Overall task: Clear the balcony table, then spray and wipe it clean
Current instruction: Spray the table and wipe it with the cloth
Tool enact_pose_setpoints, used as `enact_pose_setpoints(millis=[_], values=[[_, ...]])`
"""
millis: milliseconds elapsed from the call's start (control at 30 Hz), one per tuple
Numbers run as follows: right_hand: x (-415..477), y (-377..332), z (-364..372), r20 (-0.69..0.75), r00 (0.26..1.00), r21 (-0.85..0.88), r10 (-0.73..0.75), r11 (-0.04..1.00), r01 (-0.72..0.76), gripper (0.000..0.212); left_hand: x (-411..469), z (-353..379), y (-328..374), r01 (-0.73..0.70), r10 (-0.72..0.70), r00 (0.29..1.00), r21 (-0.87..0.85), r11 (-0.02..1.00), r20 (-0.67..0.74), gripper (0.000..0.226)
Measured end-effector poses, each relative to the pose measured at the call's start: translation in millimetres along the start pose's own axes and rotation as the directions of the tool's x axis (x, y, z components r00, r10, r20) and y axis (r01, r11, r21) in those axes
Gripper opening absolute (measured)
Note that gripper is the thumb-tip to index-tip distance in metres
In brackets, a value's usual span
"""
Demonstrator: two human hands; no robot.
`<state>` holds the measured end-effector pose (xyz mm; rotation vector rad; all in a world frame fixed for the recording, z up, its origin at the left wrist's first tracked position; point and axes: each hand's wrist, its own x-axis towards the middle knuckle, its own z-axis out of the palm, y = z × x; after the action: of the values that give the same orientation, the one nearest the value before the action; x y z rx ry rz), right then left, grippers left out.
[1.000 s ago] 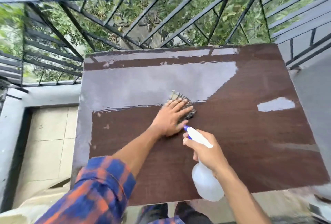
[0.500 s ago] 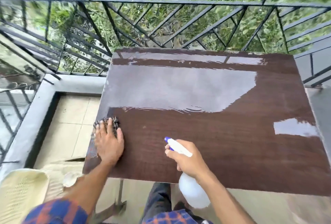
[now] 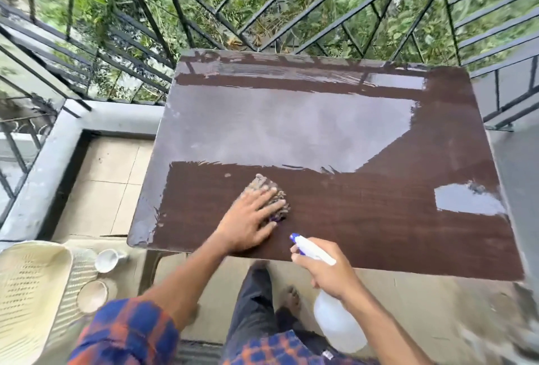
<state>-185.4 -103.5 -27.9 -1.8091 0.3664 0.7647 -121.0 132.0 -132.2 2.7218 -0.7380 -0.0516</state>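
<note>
The dark brown balcony table [image 3: 393, 219] carries a wide wet sheen across its far half and a small wet patch near the right edge. My left hand [image 3: 248, 219] presses flat, fingers spread, on a crumpled grey-purple cloth [image 3: 262, 185] near the table's front left. My right hand [image 3: 326, 274] grips a clear spray bottle [image 3: 338, 324] by its white neck, blue nozzle [image 3: 294, 238] pointing up-left over the front edge. The bottle's body hangs below the tabletop.
A black metal railing [image 3: 262, 14] runs behind and on both sides of the table, with greenery beyond. At lower left a cream plastic chair [image 3: 26, 300] holds a white cup [image 3: 108, 259] and a small bowl [image 3: 92, 296]. My legs stand under the front edge.
My left hand has slid the cloth from the table's front left corner back towards the middle. The right hand keeps the bottle in about the same place.
</note>
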Motion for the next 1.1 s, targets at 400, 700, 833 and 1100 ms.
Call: enact_pose_setpoints(millis=[400,700,833,1100], values=[[-14,21,24,0.116,0.993,0.001,-0.001,1.0,0.001,0.003,-103,-20,-73,0.856,-0.876,0.447,-0.199,0.477,-0.179,0.067],[-15,5,11,0.064,0.997,0.033,-0.043,0.999,0.041,0.007,-37,19,65,0.883,-0.926,0.339,-0.284,0.374,-0.164,0.062],[-22,1,-11,0.006,0.998,0.083,-0.057,0.995,0.056,0.011,-15,40,119,0.61,-0.623,0.775,-0.132,0.781,-0.11,0.061],[-22,3,-15,-0.035,0.999,0.07,-0.014,0.997,0.016,0.009,-24,20,95,0.374,-0.395,0.918,-0.259,0.89,-0.031,0.067]])
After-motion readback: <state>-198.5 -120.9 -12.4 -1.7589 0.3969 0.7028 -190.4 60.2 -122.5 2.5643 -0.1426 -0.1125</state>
